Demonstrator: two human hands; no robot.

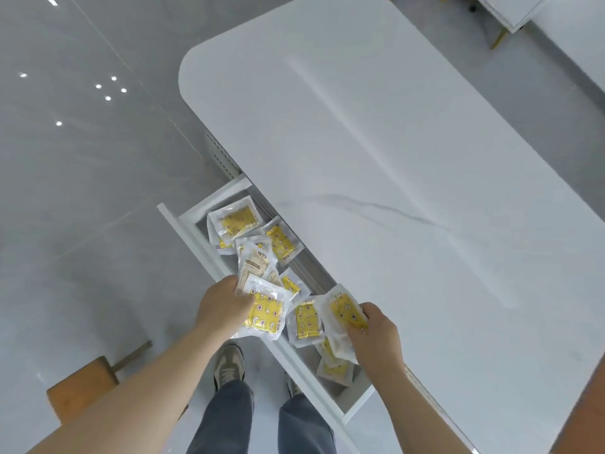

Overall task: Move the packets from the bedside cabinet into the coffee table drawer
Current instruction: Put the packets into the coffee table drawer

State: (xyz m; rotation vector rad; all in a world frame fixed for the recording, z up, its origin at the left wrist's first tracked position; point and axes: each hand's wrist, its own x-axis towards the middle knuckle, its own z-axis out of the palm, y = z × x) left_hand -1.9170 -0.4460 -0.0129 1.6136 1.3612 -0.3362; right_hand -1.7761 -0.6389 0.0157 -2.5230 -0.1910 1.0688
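1. Roughly ten packets [280,240] show, clear-edged with yellow print; overlap blocks an exact count.
2. One drawer [199,253] stands open under the near long edge of the white tabletop [393,191]; two hands in view.
3. Left hand [222,306]: fingers [230,283] curled, pinching a yellow packet [265,314] by its left edge, above the drawer's front rim near its middle. Cannot tell whether the text-side-up packet [253,265] just behind it is also held.
4. Right hand [376,335]: fingers curled round another packet [345,311], over the drawer's near end, just beside the tabletop edge.
5. Loose packets lie from the drawer's far corner to below the right hand; one middle packet [306,319] sits between both hands.
6. Grey floor [82,191], wooden block [82,388], shoe [229,365].
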